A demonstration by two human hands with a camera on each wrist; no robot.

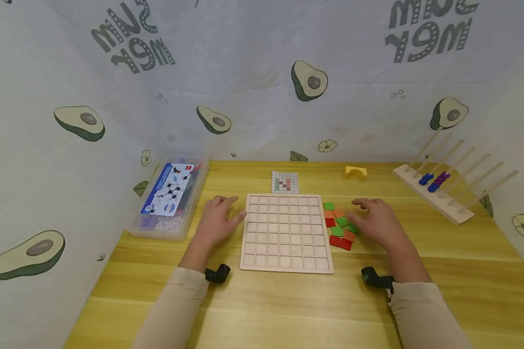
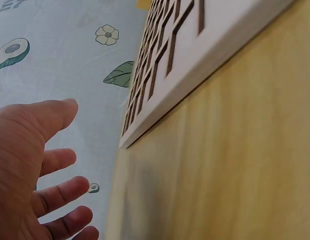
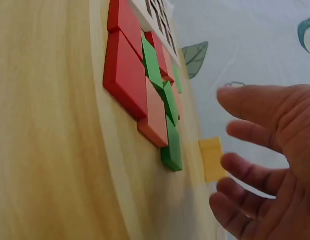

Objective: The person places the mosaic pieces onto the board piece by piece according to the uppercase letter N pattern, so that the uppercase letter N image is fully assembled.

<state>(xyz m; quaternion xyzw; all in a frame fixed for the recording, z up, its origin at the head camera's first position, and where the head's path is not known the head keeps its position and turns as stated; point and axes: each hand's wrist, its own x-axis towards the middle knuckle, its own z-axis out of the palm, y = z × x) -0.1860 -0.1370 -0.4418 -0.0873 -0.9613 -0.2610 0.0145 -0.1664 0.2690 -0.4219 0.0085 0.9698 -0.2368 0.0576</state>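
Observation:
A square wooden grid board (image 1: 285, 232) with rows of shallow cells lies between the two hands. My left hand (image 1: 218, 220) hovers by its left edge, fingers relaxed and holding nothing; the thumb tip is right at the rim in the head view. Beside the board's right edge lies a loose group of red, green and orange square tiles (image 1: 341, 221), also large in the right wrist view as red tiles (image 3: 125, 75). My right hand (image 1: 375, 220) is at the right of these tiles, fingers loosely bent with nothing in them. Behind the board is a pattern card (image 1: 285, 182) with coloured squares.
A clear plastic box (image 1: 168, 198) with a molecule-model label stands at the left. At the back right are a yellow arch block (image 1: 355, 173) and a wooden peg rack (image 1: 434, 191) carrying blue and purple beads. A printed curtain (image 1: 253, 87) encloses the table's back and sides.

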